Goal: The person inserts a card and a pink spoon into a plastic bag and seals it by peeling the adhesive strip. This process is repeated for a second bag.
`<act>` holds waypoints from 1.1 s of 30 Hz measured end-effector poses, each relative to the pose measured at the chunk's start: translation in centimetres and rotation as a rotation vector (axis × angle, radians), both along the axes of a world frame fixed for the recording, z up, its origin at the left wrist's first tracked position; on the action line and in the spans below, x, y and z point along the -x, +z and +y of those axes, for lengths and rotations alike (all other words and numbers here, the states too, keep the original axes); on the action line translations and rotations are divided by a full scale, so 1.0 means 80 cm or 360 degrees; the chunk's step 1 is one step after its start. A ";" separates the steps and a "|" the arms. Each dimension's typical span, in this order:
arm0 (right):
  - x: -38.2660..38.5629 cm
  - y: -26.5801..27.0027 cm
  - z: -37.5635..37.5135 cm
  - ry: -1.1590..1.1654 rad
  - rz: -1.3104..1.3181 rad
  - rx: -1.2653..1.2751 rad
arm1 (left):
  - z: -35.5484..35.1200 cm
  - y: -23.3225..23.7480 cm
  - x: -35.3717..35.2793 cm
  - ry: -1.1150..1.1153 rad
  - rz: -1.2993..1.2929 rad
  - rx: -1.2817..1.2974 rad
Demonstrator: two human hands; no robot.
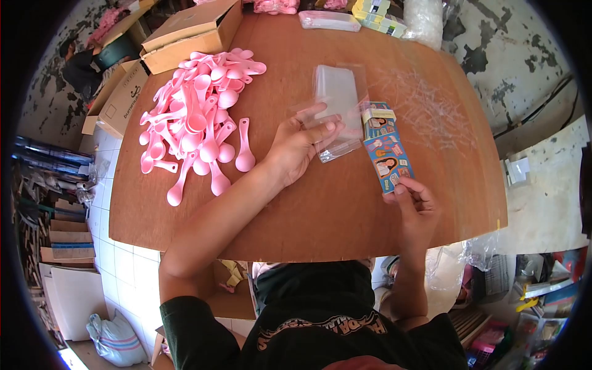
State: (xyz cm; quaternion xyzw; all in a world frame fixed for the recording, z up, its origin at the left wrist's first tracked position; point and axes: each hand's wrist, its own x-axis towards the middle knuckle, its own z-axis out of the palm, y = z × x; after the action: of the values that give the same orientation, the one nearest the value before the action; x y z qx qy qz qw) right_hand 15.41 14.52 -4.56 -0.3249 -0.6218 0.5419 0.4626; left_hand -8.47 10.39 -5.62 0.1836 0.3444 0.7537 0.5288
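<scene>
My left hand (302, 140) is over the middle of the table, thumb and fingers closed on a thin clear plastic bag (353, 123) whose edges are hard to make out. Beneath and beyond it lies a stack of clear plastic bags (336, 86). My right hand (412, 203) pinches the lower end of a blue printed card (388, 161) with cartoon pictures. The card's upper end meets a small stack of similar cards (378, 117) with a pale band across it. Left of my left hand, a pink plastic spoon (245, 148) lies apart from a large heap of pink spoons (197, 117).
Thin clear plastic strips (431, 114) are scattered on the table's right side. An open cardboard box (185, 37) stands at the back left. At the back are a clear plastic pack (330, 20) and bundled yellow-green cards (377, 15). Another person (83, 68) sits at far left.
</scene>
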 end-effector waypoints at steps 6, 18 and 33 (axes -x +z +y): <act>0.026 -0.013 -0.022 0.0000 0.0074 -0.0022 | -0.017 0.027 -0.014 0.0093 -0.0088 -0.0018; 0.040 -0.007 -0.049 0.0212 0.0193 -0.0063 | -0.031 0.048 -0.041 0.0149 -0.0104 0.0041; 0.032 -0.013 -0.055 0.0525 0.0220 -0.0065 | -0.066 0.044 -0.073 0.0108 -0.0037 0.0009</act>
State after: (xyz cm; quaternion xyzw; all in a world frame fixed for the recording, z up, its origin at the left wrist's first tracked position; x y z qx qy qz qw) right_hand 12.87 10.15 -5.60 -0.1710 -0.6444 0.6188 0.4155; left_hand -2.60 5.15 -2.10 0.1616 0.3464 0.7723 0.5074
